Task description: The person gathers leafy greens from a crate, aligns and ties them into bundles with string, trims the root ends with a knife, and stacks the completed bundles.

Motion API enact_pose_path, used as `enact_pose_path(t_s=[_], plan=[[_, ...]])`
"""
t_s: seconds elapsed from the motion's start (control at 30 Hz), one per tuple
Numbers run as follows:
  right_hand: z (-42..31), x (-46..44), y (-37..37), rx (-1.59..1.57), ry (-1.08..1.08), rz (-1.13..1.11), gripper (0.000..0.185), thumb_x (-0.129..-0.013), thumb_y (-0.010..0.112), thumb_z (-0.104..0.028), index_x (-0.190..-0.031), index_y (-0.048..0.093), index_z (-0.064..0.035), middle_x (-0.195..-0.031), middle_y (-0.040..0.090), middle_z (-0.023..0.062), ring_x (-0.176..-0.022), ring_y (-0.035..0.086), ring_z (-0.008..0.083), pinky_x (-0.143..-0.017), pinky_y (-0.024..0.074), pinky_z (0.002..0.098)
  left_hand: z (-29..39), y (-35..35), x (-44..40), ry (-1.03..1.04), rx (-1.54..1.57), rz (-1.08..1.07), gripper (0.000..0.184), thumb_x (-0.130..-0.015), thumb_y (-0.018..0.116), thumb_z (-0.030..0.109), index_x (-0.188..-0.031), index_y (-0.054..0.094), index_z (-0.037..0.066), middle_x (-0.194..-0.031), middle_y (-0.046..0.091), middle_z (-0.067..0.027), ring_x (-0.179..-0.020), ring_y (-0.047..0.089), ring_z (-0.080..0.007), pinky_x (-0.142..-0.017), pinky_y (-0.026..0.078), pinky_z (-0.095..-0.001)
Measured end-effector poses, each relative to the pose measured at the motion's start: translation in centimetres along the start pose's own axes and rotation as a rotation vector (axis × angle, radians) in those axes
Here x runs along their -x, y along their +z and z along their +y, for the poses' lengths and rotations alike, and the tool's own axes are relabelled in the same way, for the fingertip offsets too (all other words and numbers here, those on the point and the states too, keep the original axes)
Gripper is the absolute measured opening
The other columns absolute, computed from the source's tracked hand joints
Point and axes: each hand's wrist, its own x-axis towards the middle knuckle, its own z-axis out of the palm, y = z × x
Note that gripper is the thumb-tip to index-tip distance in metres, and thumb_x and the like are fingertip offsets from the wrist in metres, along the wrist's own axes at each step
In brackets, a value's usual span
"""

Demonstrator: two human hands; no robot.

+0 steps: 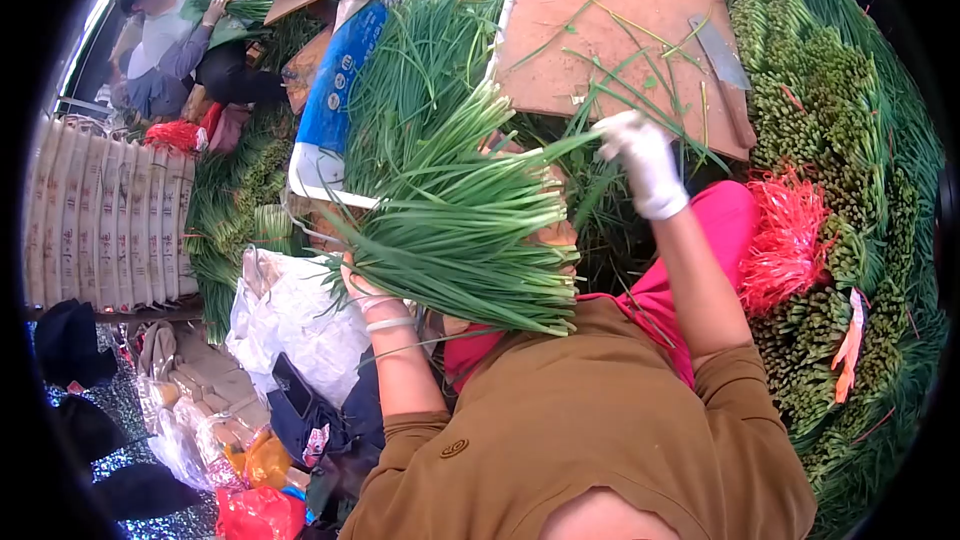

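A large bunch of garlic chives (460, 240) lies across my lap area, its pale stem ends facing right and its green leaves left. My left hand (362, 285) grips the leaf side from below, its fingers mostly hidden by the leaves. To the right of the bunch, my right hand (640, 155), in a white glove, is closed at the end of a few stalks that stretch out from the bunch. A white plastic basket (310, 175) filled with more chives stands just beyond, with a blue panel along its left side.
A wooden board (610, 30) ahead carries loose leaves and a knife (718, 55). Stacked chive bundles (800, 90) line the right side, beside red plastic strings (785, 240). White plastic bags (300, 310) lie at left. Another person (175, 40) sits at far left, handling greens.
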Motion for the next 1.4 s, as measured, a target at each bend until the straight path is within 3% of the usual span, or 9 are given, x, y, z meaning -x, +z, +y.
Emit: enact_pose_path(t_s=[0.23, 0.47, 0.6, 0.9, 1.03, 1.07, 1.2, 1.27, 1.4], plan=[[0.0, -0.1, -4.3, -0.277, 0.215, 0.088, 0.015, -0.087, 0.059, -0.011, -0.098, 0.063, -0.0011, -0.080, 0.065, 0.0034, -0.068, 0.058, 0.0085, -0.065, 0.0456, 0.0220, -0.7, 0.5, 0.0, 0.003, -0.052, 0.038, 0.050, -0.086, 0.047, 0.046, -0.110, 0.063, 0.005, -0.110, 0.065, -0.0165, -0.099, 0.061, -0.0369, -0.088, 0.049, -0.0521], [-0.9, 1.1, -0.3, 0.098, 0.443, -0.597, 0.014, -0.091, 0.057, -0.009, -0.092, 0.067, 0.0006, -0.079, 0.068, 0.0049, -0.070, 0.065, 0.0137, -0.070, 0.0516, 0.0268, -0.6, 1.2, 0.3, -0.067, -0.003, -0.022, 0.054, -0.088, 0.044, 0.048, -0.114, 0.062, 0.004, -0.115, 0.063, -0.0166, -0.103, 0.059, -0.0376, -0.091, 0.046, -0.0536], [-1.1, -0.2, 0.8, 0.241, 0.511, -0.381, 0.017, -0.093, 0.059, -0.016, -0.099, 0.066, -0.0025, -0.070, 0.065, 0.0025, -0.059, 0.061, 0.0124, -0.059, 0.0492, 0.0238, -0.6, 1.0, 0.4, -0.070, -0.013, -0.060, 0.056, -0.089, 0.042, 0.048, -0.115, 0.062, 0.004, -0.116, 0.063, -0.0169, -0.104, 0.059, -0.0379, -0.092, 0.046, -0.0537], [1.1, 0.5, 3.5, 0.287, 0.187, -0.393, 0.005, -0.085, 0.066, -0.009, -0.084, 0.066, -0.0037, -0.076, 0.060, -0.0049, -0.070, 0.052, 0.0040, -0.063, 0.0439, 0.0208, -1.3, 3.0, 1.3, -0.066, -0.056, 0.045, 0.054, -0.089, 0.042, 0.049, -0.113, 0.063, 0.006, -0.114, 0.064, -0.0161, -0.102, 0.059, -0.0382, -0.091, 0.046, -0.0531], [-3.8, -1.1, -0.8, 0.360, -0.003, -0.012, 0.009, -0.085, 0.061, -0.011, -0.081, 0.069, -0.0064, -0.069, 0.059, -0.0014, -0.061, 0.052, 0.0076, -0.058, 0.0443, 0.0238, -1.0, 1.9, 0.8, -0.057, -0.055, 0.078, 0.051, -0.089, 0.044, 0.047, -0.110, 0.064, 0.005, -0.111, 0.065, -0.0154, -0.099, 0.061, -0.0373, -0.088, 0.048, -0.0523], [-4.2, -1.7, -3.0, 0.381, -0.261, 0.099, 0.009, -0.083, 0.061, -0.010, -0.080, 0.069, -0.0078, -0.069, 0.058, -0.0018, -0.059, 0.051, 0.0070, -0.056, 0.0436, 0.0231, -1.1, 1.6, 0.5, -0.045, -0.084, 0.102, 0.050, -0.089, 0.044, 0.047, -0.109, 0.064, 0.005, -0.110, 0.065, -0.0151, -0.098, 0.061, -0.0370, -0.088, 0.048, -0.0521], [-0.1, -3.1, -11.3, 1.382, -0.153, -0.405, 0.018, -0.078, 0.067, -0.018, -0.090, 0.069, -0.0045, -0.082, 0.068, 0.0110, -0.080, 0.065, 0.0258, -0.074, 0.0516, 0.0340, -1.8, 0.6, -0.3, -0.067, -0.043, 0.060, 0.046, -0.089, 0.046, 0.045, -0.106, 0.065, 0.006, -0.107, 0.066, -0.0145, -0.097, 0.061, -0.0360, -0.087, 0.049, -0.0516], [-2.0, -1.2, -8.0, 1.183, 0.086, -0.228, 0.030, -0.077, 0.071, -0.022, -0.101, 0.069, -0.0047, -0.101, 0.068, 0.0142, -0.097, 0.064, 0.0258, -0.087, 0.0492, 0.0321, -1.8, 0.3, -0.6, -0.070, -0.027, 0.049, 0.046, -0.089, 0.046, 0.044, -0.105, 0.065, 0.006, -0.106, 0.066, -0.0145, -0.096, 0.062, -0.0359, -0.087, 0.049, -0.0513], [-0.9, -1.9, -1.5, 0.521, 0.074, -0.453, 0.027, -0.082, 0.068, -0.016, -0.103, 0.067, -0.0005, -0.103, 0.069, 0.0080, -0.095, 0.063, 0.0159, -0.087, 0.0488, 0.0299, -1.4, 0.3, 0.0, -0.074, -0.047, 0.058, 0.046, -0.089, 0.046, 0.045, -0.106, 0.064, 0.006, -0.107, 0.066, -0.0147, -0.097, 0.061, -0.0358, -0.088, 0.048, -0.0509]])
